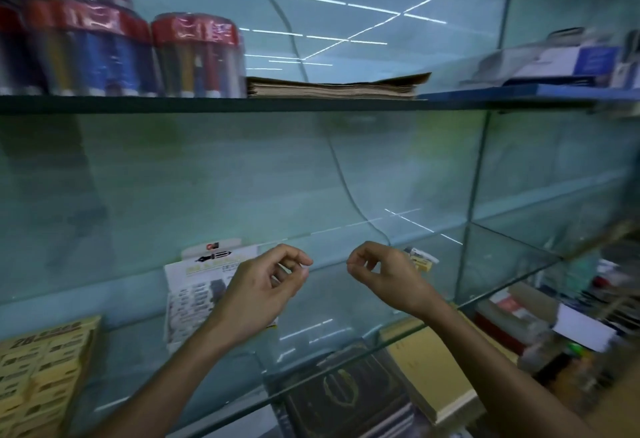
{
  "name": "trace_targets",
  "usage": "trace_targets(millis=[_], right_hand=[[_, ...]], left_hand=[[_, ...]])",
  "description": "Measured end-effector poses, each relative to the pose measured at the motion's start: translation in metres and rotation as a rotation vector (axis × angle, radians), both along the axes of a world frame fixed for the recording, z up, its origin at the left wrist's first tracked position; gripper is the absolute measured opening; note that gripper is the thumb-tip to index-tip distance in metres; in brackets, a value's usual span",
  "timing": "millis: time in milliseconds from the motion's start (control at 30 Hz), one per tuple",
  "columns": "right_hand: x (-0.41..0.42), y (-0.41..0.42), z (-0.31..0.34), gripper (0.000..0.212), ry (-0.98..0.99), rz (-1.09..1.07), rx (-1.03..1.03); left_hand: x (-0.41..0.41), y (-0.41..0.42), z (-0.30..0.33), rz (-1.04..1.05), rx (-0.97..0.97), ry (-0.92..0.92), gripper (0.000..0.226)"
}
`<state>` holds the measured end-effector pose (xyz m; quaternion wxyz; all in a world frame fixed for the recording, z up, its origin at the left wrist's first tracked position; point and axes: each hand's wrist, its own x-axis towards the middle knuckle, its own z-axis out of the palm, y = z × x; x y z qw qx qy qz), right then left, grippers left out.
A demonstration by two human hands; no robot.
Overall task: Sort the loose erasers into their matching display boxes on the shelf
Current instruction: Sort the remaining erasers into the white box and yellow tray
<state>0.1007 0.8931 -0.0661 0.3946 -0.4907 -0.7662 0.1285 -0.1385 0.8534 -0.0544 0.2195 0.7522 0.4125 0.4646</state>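
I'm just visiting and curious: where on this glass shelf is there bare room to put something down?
Bare glass lies between the white printed card pack and the small yellow-white boxes, beyond both hands, and between that pack and the yellow eraser display box. The upper shelf's left end is crowded with red-capped pen tubs.

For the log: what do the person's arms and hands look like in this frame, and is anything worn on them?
Both arms are bare as far as the frame shows. No sleeve, glove, watch, bracelet or ring is visible on the left hand or the right hand. The image is blurred, so small items like a thin ring could be missed.
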Motion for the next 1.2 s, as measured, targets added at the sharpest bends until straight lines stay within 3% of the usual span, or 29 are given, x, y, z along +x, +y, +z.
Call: trace_targets(millis=[200,333,567,733,800,967,1200], right_hand=[[0.077,0.036,-0.002,0.004,0.073,-0.295,-0.061],[0.113,0.057,0.001,0.023,-0.029,-0.402,-0.129],[0.124,0.081,0.001,0.031,-0.164,-0.372,-0.269],[0.124,0.086,-0.003,0.028,-0.172,-0.342,-0.252],[0.121,0.084,-0.001,0.03,-0.105,-0.311,-0.203],[0.099,0.069,0.009,0.023,0.327,-0.1,-0.187],[0.038,0.038,0.021,0.017,0.544,0.179,-0.263]], left_hand=[[0.049,0.016,-0.01,-0.037,-0.003,0.085,0.007],[0.07,0.029,-0.017,-0.045,-0.033,0.12,0.008],[0.088,0.046,-0.021,-0.047,-0.057,0.157,0.009],[0.087,0.048,-0.019,-0.042,-0.067,0.132,0.009],[0.084,0.049,-0.017,-0.037,-0.078,0.112,0.009],[0.073,0.05,-0.012,-0.012,-0.072,0.077,0.008],[0.05,0.035,0.002,0.063,-0.005,0.062,0.013]])
